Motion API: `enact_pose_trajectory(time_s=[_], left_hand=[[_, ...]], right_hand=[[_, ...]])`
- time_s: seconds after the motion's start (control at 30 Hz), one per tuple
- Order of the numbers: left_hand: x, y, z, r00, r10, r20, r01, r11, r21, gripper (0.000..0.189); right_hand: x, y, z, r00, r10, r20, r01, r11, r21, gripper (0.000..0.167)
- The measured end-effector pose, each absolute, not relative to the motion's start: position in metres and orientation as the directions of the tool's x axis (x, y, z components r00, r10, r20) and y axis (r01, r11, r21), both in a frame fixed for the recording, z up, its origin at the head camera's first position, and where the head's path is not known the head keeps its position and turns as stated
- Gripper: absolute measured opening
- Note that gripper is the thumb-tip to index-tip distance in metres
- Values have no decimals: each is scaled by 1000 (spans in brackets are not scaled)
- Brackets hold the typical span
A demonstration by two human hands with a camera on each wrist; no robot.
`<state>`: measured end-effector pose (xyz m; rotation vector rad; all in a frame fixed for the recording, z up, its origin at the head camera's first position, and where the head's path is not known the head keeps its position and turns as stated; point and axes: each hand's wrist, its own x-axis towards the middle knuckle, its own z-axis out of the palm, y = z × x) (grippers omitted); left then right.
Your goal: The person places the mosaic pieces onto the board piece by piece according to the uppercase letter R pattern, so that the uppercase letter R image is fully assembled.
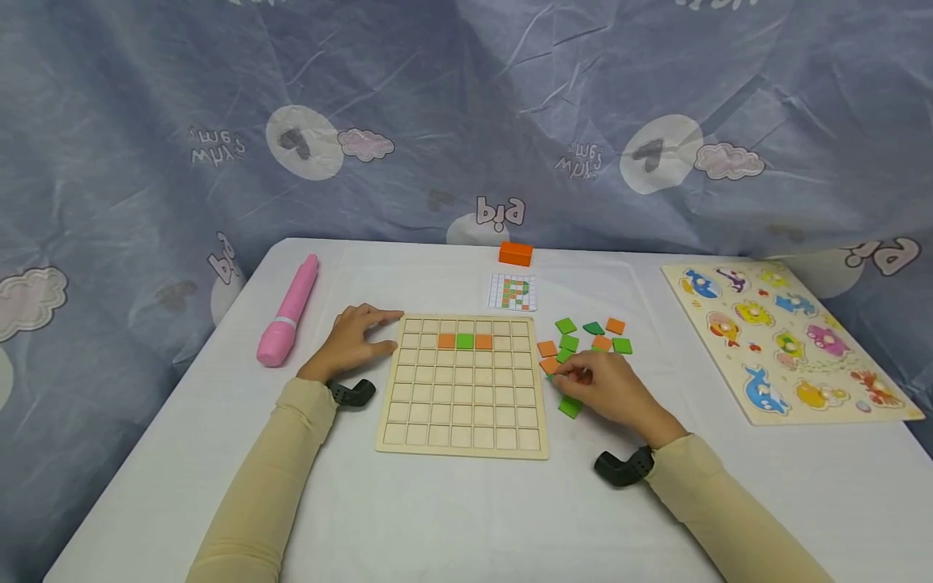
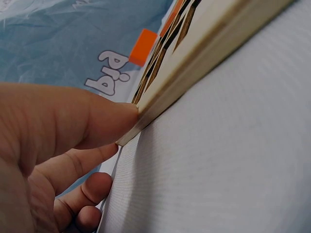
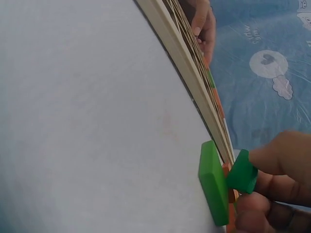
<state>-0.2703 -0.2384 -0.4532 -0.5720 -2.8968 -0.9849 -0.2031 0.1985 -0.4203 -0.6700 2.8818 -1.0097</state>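
Observation:
A wooden grid board [image 1: 423, 415] lies on the white table, with an orange tile [image 1: 447, 342], a green tile [image 1: 465, 342] and another orange tile [image 1: 484, 342] side by side in one row near its far side. My left hand [image 1: 351, 342] touches the board's left edge near the far corner with a fairly straight thumb and index finger. Right of the board, my right hand [image 1: 608, 387] pinches a small dark green tile [image 3: 243, 172] between thumb and fingers, just over the loose tiles. A lighter green tile [image 3: 214, 184] is close beside it. The hand hides some tiles.
Several loose green and orange tiles [image 1: 565, 325] lie right of the board. Behind it are a pattern card [image 1: 513, 292] and an orange block [image 1: 515, 254]. A pink wand-shaped object [image 1: 290, 314] lies left, an animal puzzle board [image 1: 790, 344] right. A printed cloth [image 1: 437, 121] hangs behind.

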Motion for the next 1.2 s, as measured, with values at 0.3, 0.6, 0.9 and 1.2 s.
enact_pose_trajectory(time_s=[0.3,0.6,0.9,1.2], left_hand=[[-269,-237,-451,-935,328,135,343,737,582,57],[-271,-238,-454,-937,325,130,337,735,589,57],[-272,-239,-456,-934,329,143,348,733,585,57],[-271,-239,-455,-934,328,141,345,733,586,58]], right_hand=[[-205,200,-421,-907,-381,179,-415,736,-535,10],[-205,201,-423,-928,-326,181,-371,750,-547,9],[-213,208,-419,-967,-254,5,-162,602,-782,18],[-227,204,-413,-957,-260,-127,-8,464,-886,28]])
